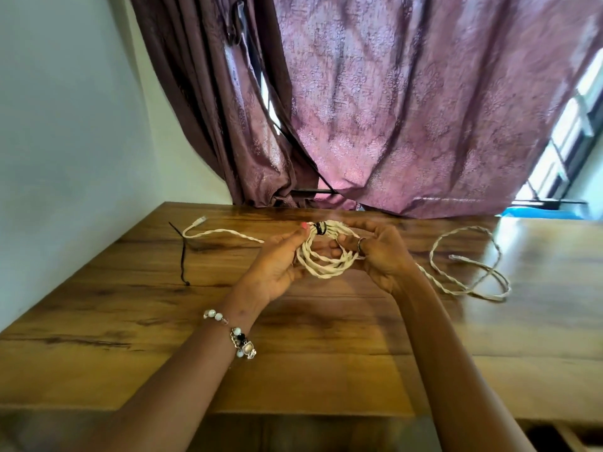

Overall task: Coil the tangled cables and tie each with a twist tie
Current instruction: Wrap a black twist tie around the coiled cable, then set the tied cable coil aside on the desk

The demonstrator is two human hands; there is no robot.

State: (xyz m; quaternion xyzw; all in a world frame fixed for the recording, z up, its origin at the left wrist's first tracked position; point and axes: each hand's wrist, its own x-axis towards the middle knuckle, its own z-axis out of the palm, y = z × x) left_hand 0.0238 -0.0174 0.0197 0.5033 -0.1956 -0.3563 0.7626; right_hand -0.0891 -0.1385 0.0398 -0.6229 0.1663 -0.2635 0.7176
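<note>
A coil of cream twisted cable point(321, 261) is held above the wooden table point(130, 321) between both hands. My left hand point(277, 265) grips the coil's left side, fingertips up by a black twist tie point(319, 228) wrapped round the top of the coil. My right hand point(380, 252) holds the coil's right side, fingers curled round the strands. One cable end with a clear plug point(198, 220) trails left over the table. A second cream cable point(470, 272) lies in loose loops at the right.
A spare black twist tie point(183, 256) lies on the table at the left, near the white wall. A purple curtain point(391, 109) hangs behind the table's far edge. The table's near edge runs across the bottom of the view.
</note>
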